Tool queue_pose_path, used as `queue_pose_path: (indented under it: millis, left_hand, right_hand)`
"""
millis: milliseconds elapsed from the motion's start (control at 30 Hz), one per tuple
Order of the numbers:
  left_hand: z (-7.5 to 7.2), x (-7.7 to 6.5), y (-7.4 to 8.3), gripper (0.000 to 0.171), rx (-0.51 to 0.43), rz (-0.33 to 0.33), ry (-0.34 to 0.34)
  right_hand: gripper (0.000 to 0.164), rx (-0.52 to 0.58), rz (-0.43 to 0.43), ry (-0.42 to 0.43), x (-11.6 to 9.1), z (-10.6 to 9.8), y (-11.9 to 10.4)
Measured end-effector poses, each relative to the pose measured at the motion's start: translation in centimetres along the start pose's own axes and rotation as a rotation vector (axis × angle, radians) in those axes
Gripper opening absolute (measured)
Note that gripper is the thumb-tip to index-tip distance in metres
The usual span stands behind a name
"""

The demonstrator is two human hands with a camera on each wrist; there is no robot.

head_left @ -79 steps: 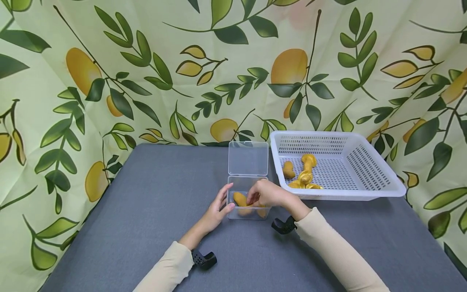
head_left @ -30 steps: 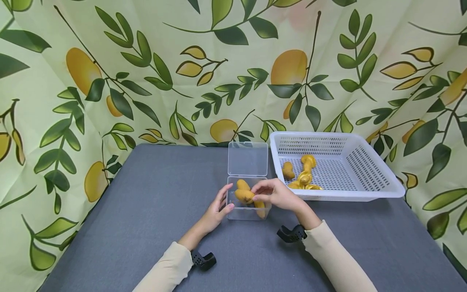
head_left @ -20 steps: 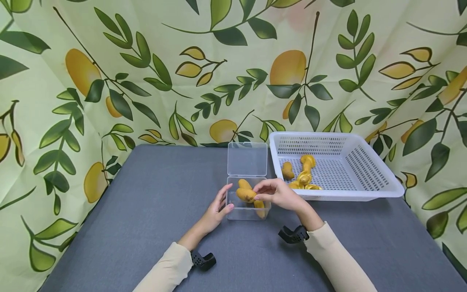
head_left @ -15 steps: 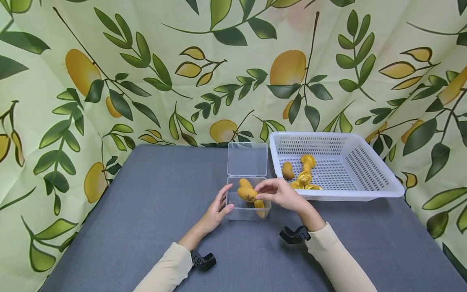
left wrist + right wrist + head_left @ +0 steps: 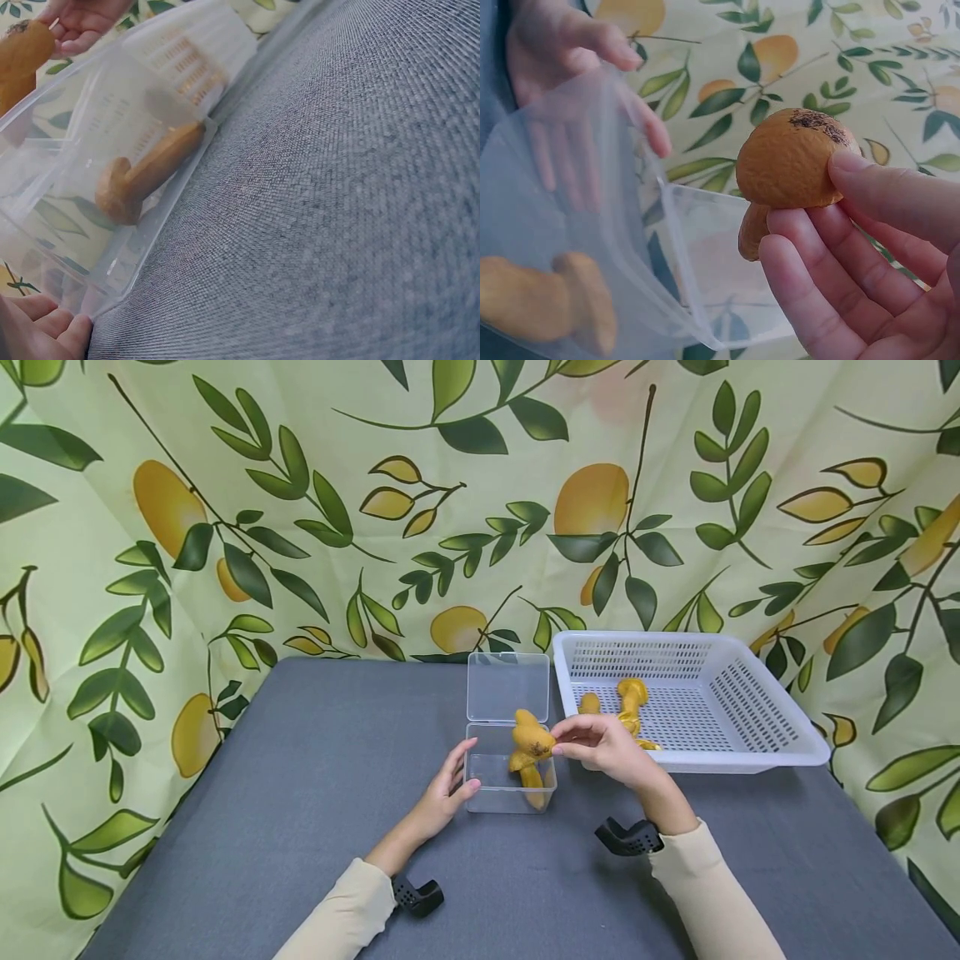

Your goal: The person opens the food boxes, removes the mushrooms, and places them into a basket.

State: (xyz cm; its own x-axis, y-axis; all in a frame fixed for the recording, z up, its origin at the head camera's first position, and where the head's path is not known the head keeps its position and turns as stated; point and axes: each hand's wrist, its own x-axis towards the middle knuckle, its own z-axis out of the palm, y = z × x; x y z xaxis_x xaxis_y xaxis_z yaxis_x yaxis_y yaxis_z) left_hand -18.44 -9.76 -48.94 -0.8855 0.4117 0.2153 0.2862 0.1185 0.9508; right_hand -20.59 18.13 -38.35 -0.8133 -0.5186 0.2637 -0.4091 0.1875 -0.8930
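Note:
A tan mushroom (image 5: pixel 531 739) with dark specks on its cap is pinched between the thumb and fingers of my right hand (image 5: pixel 606 747), raised over the right side of the clear plastic box (image 5: pixel 491 789). The right wrist view shows the rounded cap of this mushroom (image 5: pixel 787 169) at my fingertips, its stem below. Inside the box lies another mushroom (image 5: pixel 150 172), against the wall. My left hand (image 5: pixel 442 793) rests against the box's left side with fingers extended, fingertips at the box edge in the left wrist view. The hinged lid (image 5: pixel 508 687) lies back.
To the right of the box stands a white perforated basket (image 5: pixel 765 758). It holds a tan piece (image 5: pixel 589 702) and shiny gold pieces (image 5: pixel 632 693), partly hidden by my right hand. Behind the grey tabletop (image 5: pixel 322 760) hangs a leaf-patterned cloth (image 5: pixel 480 552).
My right hand has first reached into the box, then lifted the speckled mushroom up and to the right. The left hand has stayed at the box.

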Motion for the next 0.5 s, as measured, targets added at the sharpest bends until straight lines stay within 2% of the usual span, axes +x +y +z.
queue_pose_path:
  millis: [333,500]
  left_hand:
    - [0.0,0.0,0.0,0.063,0.001,-0.003,-0.002]
    - [0.0,-0.1,0.1,0.063,0.002,0.002,-0.001]
  right_hand:
    - [0.024,-0.021,-0.042,0.111,-0.7,-1.9,-0.1]
    - [0.019,-0.033,-0.050,0.162,-1.1,-2.7,0.0]
